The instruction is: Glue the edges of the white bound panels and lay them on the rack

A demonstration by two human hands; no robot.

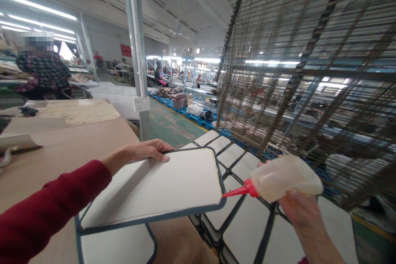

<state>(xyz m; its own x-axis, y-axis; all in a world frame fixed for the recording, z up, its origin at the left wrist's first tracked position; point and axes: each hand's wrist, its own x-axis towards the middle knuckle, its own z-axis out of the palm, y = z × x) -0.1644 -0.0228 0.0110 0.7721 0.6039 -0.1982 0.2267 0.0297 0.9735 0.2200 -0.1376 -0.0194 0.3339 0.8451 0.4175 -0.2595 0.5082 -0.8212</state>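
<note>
My left hand grips the far edge of a white panel with a dark blue-grey border, thumb lying on its white face. The panel is held at a tilt, and a shadow falls across it. In my right hand is a translucent squeeze bottle with a red nozzle, lying almost level. The nozzle tip is at the panel's right corner, along the seam between white face and border; whether liquid comes out cannot be seen. Below lies another bordered white panel.
Several similar dark-edged panels lie in rows at the right. A leaning wire rack rises behind them. A brown-topped table fills the left, near a post with a socket. People are in the background.
</note>
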